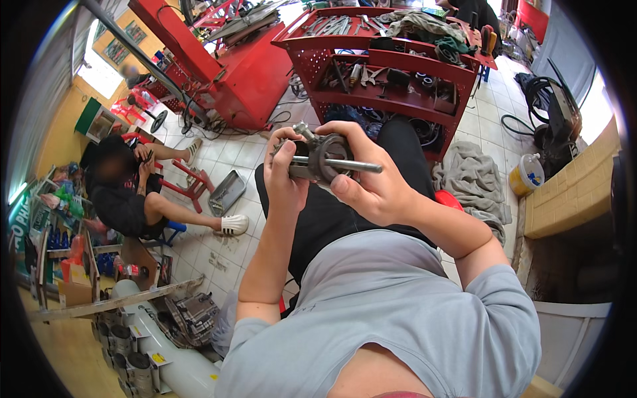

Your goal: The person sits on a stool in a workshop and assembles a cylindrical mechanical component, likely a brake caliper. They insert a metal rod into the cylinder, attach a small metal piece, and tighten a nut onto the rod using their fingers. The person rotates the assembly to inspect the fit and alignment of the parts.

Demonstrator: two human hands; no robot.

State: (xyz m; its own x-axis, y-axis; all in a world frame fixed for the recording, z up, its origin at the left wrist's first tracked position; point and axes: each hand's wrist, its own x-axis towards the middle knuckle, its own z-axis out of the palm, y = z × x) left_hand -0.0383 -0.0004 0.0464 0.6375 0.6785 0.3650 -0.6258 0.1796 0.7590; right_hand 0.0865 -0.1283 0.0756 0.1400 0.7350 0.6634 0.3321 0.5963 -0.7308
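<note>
Dark metal, a ring-shaped part (322, 150) with a pale rod (361, 166) across it, sits above the lap (312, 224), each grip — left hand (290, 174), right hand (377, 189) — pinching it, work seemingly underway, how much remains unclear.

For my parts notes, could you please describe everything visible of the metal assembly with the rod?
The metal assembly has a dark, ring-like body and a straight, shiny rod crossing it, its end pointing right. A paler, bolt-like piece sticks out at the top. Held over the lap, it is touched by the person's left grip and right grip, which hide parts of it.
</note>
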